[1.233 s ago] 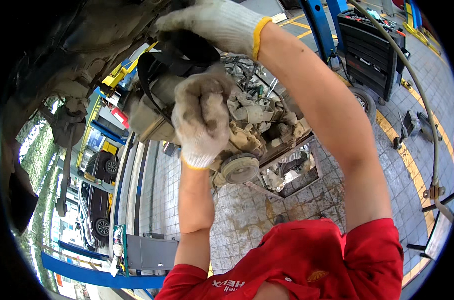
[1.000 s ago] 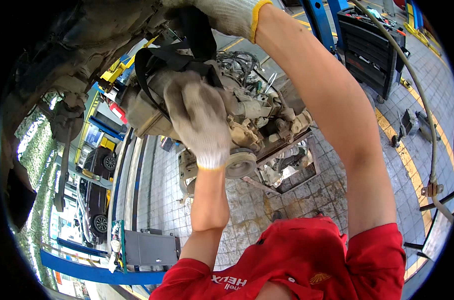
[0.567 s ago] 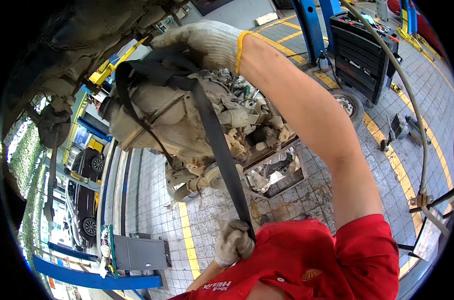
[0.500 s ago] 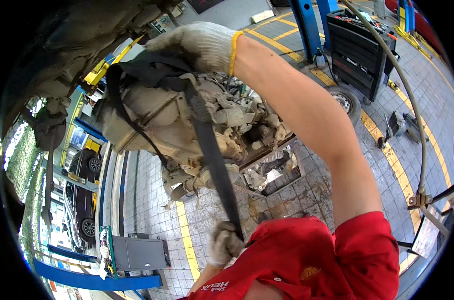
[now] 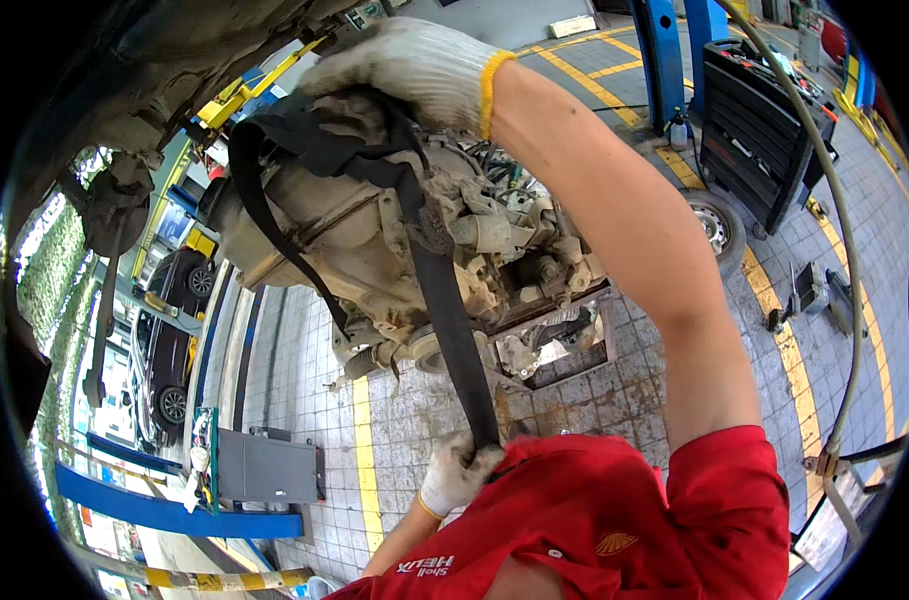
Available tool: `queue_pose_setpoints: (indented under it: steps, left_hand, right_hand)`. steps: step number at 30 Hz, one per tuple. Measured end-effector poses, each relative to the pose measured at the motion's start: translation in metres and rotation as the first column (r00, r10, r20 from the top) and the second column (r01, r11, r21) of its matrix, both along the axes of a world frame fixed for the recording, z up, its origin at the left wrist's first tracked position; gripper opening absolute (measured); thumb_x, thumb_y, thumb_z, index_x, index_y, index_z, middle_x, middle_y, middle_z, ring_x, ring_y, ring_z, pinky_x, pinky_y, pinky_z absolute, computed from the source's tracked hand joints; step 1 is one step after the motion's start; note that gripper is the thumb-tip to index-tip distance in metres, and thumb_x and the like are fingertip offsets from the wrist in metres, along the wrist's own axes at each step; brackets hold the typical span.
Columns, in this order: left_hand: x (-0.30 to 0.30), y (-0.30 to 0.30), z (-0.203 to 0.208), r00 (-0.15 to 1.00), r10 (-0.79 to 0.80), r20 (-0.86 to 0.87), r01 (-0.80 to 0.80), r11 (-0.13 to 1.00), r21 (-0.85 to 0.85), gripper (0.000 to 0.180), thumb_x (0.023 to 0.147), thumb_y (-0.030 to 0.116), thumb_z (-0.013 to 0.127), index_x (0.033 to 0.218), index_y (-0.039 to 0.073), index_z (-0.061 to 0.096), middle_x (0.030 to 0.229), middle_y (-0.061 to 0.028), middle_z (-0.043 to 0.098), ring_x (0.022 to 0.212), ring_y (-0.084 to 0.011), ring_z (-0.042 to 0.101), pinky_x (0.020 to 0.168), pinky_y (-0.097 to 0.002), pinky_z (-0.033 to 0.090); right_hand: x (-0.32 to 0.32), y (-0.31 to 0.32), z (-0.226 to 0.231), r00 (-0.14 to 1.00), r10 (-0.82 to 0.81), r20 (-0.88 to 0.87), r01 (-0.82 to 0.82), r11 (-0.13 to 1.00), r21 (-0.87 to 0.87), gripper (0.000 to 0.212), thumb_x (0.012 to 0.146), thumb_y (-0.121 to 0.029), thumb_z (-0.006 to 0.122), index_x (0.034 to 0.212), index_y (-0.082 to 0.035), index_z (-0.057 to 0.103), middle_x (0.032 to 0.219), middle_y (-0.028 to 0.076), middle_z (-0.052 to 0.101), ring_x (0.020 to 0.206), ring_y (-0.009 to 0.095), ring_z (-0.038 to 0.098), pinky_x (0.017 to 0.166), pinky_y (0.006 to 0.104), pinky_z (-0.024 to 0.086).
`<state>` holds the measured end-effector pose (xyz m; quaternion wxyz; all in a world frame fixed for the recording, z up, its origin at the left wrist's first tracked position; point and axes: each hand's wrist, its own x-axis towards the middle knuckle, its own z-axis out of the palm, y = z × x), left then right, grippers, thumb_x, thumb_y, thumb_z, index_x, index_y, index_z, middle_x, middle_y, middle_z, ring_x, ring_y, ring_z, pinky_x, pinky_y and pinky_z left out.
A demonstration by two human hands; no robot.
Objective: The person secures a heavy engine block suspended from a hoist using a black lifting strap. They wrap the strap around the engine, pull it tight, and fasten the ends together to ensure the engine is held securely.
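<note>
A black webbing strap loops over the top of a dirty engine and gearbox assembly and hangs down toward me. My left hand, in a knitted work glove, is closed around the strap's lower length, close to my body. Raised on the far side, my right hand wears a white glove with a yellow cuff. It bends over the top of the assembly beside the bunched strap; its fingertips are hidden there. Below the assembly a metal frame stands on the floor.
A vehicle underbody hangs overhead at the left. A grey cabinet and blue lift parts stand at lower left. At right are a black tool cart, a wheel and a hanging hose.
The whole view has shifted, so the assembly appears slightly further right. My left hand, still closed on the strap, sits a little higher in view. My right hand stays over the top.
</note>
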<state>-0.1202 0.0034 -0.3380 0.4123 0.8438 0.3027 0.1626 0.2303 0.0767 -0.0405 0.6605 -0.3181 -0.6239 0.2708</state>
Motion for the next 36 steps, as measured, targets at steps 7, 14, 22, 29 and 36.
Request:
queue_pose_setpoints:
  steps: [7, 14, 22, 29, 36]
  left_hand:
    - [-0.012, 0.014, 0.126, 0.743, 0.12, -0.659, 0.077, 0.962, 0.262, 0.043, 0.072, 0.037, 0.095, 0.093, 0.006, 0.074, 0.08, -0.0113, 0.071, 0.077, -0.0256, 0.071, 0.074, -0.0395, 0.057]
    - [-0.084, 0.074, 0.291, 0.719, 0.171, 0.674, -0.694, 0.106, 0.712, 0.033, 0.09, 0.025, 0.071, 0.112, -0.001, 0.072, 0.105, -0.0168, 0.073, 0.094, -0.0266, 0.073, 0.08, -0.038, 0.061]
    - [0.133, 0.116, 0.473, 0.894, -0.31, 0.325, -0.336, 0.017, 0.942, 0.054, 0.088, 0.046, 0.074, 0.127, 0.008, 0.071, 0.116, -0.023, 0.073, 0.102, -0.0312, 0.073, 0.091, -0.0336, 0.057]
    - [0.225, 0.088, 0.466, 0.958, -0.212, 0.192, -0.191, 0.024, 0.981, 0.036, 0.092, 0.009, 0.067, 0.127, 0.002, 0.063, 0.12, -0.0147, 0.073, 0.105, -0.0257, 0.071, 0.095, -0.0336, 0.055]
    - [0.189, 0.15, 0.463, 0.982, -0.022, -0.188, 0.175, -0.279, 0.944, 0.059, 0.094, 0.02, 0.07, 0.149, 0.012, 0.051, 0.131, -0.0206, 0.067, 0.119, -0.0291, 0.067, 0.103, -0.0376, 0.054]
  right_hand:
    - [0.006, -0.036, -0.01, 0.972, -0.223, 0.075, 0.197, 0.945, 0.262, 0.049, 0.094, -0.034, 0.076, 0.126, 0.003, 0.069, 0.111, 0.013, 0.074, 0.096, 0.017, 0.072, 0.092, 0.0299, 0.058]
    - [-0.01, -0.049, 0.006, 0.859, -0.38, 0.342, 0.304, 0.917, 0.257, 0.055, 0.102, -0.046, 0.062, 0.14, -0.007, 0.063, 0.127, 0.019, 0.07, 0.118, 0.031, 0.067, 0.105, 0.0348, 0.052]
    - [-0.012, -0.073, 0.015, 0.939, -0.27, 0.211, 0.229, 0.952, 0.201, 0.033, 0.104, -0.03, 0.061, 0.119, -0.002, 0.069, 0.104, 0.01, 0.072, 0.095, 0.017, 0.066, 0.089, 0.0313, 0.053]
    - [-0.019, -0.098, 0.027, 1.0, -0.004, 0.009, 0.003, 1.0, 0.02, 0.032, 0.099, -0.029, 0.068, 0.116, -0.001, 0.071, 0.096, 0.009, 0.072, 0.083, 0.015, 0.063, 0.076, 0.029, 0.053]
    - [-0.001, -0.067, -0.009, 0.979, -0.153, -0.138, 0.164, 0.983, 0.076, 0.044, 0.081, -0.002, 0.074, 0.122, -0.011, 0.059, 0.103, 0.017, 0.073, 0.097, 0.039, 0.07, 0.082, 0.0444, 0.057]
